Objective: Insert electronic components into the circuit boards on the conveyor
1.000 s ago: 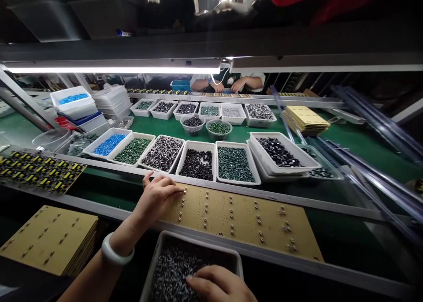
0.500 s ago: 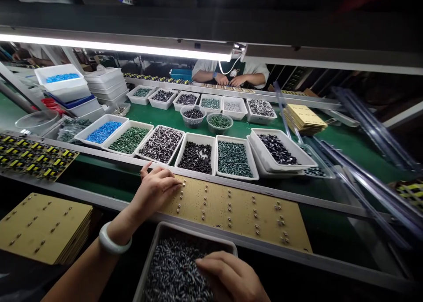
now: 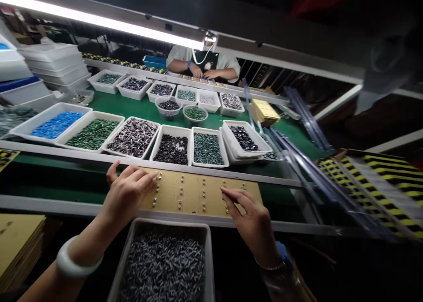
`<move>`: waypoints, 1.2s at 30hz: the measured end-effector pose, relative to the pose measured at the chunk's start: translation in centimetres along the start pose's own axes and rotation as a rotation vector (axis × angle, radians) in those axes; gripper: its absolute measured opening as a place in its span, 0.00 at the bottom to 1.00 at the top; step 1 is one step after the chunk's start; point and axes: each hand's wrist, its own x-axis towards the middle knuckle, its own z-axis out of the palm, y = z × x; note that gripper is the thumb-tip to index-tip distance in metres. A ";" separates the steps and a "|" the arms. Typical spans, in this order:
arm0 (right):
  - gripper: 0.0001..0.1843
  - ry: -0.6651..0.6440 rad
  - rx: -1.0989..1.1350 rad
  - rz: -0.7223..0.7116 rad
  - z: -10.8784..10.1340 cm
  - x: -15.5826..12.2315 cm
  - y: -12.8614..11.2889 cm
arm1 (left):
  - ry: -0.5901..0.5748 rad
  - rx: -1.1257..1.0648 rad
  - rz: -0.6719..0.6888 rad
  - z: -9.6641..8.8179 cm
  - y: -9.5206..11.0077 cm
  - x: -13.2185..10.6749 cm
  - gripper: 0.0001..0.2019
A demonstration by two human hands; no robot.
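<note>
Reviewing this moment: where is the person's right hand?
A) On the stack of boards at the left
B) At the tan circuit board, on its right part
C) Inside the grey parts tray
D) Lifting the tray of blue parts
B. The right hand reaches forward with its fingertips at the tan circuit board, clear of the grey parts tray.

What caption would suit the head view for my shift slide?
Left hand and right hand at a studded circuit board, with a tray of striped components nearer the person.
</note>
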 end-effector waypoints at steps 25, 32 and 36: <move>0.08 -0.354 -0.232 -0.069 -1.2 3.6 2.6 | -0.214 -0.621 0.125 0.7 8.4 -7.7 0.09; 0.09 -0.450 -0.182 -0.142 -2.2 4.7 3.8 | -0.238 -0.656 0.095 -0.4 7.6 -7.4 0.04; 0.10 -0.433 -0.249 -0.206 -1.8 4.2 4.0 | -0.214 -0.700 0.125 -1.0 7.7 -7.1 0.10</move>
